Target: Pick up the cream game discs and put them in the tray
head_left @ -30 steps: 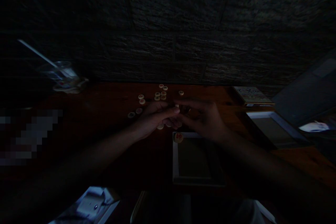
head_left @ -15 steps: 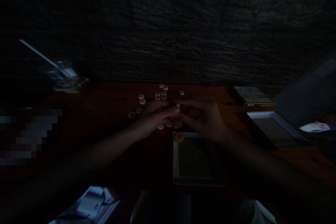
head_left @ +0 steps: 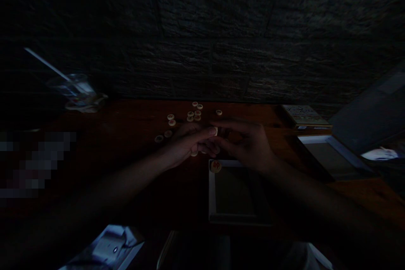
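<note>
This looks like a dim place to sit, drink and play, maybe a cafe, but it is too dark to be sure. Past the left hand (head_left: 189, 141) and the right hand (head_left: 249, 143) is a big, rough wall (head_left: 202, 57) of dark blocks. A wood bench (head_left: 133, 112) runs under the hands, up to the wall. Far to their left stands a clear cup (head_left: 76, 88) with a pale straw (head_left: 47, 64). Round game discs (head_left: 190, 114) with signs on them lie just past the hands. Off to their right, near the wall, is a flat box (head_left: 305, 114).
</note>
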Demonstrator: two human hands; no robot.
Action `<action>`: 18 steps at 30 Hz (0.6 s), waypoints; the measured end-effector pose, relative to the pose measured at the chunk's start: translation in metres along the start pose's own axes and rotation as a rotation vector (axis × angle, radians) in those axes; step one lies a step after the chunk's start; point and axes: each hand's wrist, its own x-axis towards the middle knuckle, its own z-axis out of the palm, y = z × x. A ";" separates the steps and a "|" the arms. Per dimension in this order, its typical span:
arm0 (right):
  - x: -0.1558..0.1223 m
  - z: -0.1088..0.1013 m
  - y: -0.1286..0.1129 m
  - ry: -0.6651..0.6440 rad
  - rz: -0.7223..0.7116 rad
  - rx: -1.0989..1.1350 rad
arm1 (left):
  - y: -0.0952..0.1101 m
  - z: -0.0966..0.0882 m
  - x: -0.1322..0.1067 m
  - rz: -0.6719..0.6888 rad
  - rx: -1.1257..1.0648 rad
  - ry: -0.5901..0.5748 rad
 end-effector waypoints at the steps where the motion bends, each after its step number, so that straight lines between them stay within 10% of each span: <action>1: 0.000 0.000 0.000 0.005 -0.013 -0.003 | 0.000 0.000 0.000 -0.001 0.002 -0.006; 18: 0.003 -0.002 0.000 0.033 -0.042 -0.031 | 0.004 0.002 0.000 0.027 -0.045 0.060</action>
